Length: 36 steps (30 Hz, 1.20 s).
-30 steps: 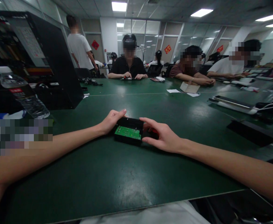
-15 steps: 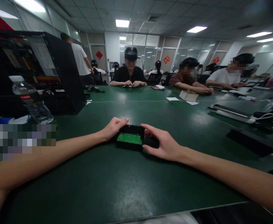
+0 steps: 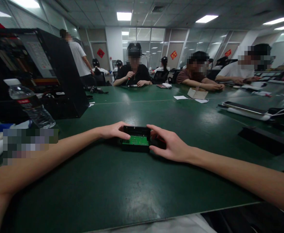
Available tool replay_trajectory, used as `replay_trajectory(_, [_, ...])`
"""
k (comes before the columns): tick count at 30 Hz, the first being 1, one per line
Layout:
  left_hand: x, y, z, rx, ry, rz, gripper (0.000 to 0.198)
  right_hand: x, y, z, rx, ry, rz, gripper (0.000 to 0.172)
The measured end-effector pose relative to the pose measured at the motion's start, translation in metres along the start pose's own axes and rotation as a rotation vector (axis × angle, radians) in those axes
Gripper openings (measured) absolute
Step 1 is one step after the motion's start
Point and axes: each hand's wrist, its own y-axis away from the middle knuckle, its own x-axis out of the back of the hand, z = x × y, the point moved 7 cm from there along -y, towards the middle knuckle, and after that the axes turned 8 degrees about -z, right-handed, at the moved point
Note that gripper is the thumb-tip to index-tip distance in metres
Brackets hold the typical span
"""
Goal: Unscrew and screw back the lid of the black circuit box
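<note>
While left fingers (image 3: pixel 123 134) and right fingers (image 3: pixel 159 130)—half-spread—seemingly hold one case (image 3: pixel 135 148), one board (image 3: pixel 140 140) lies inside.

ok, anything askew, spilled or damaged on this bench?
No spill or damage visible. The black box between the left hand and right hand lies open, green circuit board exposed. At far left, the computer case is open, internals showing. The water bottle there looks tilted, but the case slants likewise, so probably lens distortion.

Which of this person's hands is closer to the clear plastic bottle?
Left. The left hand is at the left end of the open black box, off to the right of the bottle. The right hand is farther away, at the box's right end.
</note>
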Motion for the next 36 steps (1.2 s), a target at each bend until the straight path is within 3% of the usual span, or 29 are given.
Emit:
replay_trajectory(7, [0.007,0.001,-0.007,0.065,0.097,-0.022,0.055,0.002,0.000,-0.002,0.023,0.001,0.004,0.071])
replay_trajectory(25, [0.002,-0.001,0.000,0.071,0.093,-0.039,0.045,0.003,0.003,0.002,0.038,0.025,0.007,0.071])
replay_trajectory(31, [0.006,0.000,-0.005,0.082,0.062,-0.055,0.033,0.006,0.003,0.003,0.056,0.042,0.017,0.072])
replay_trajectory(36, [0.008,0.001,-0.011,0.078,0.045,-0.071,0.034,0.007,0.003,0.004,0.065,0.032,0.023,0.071])
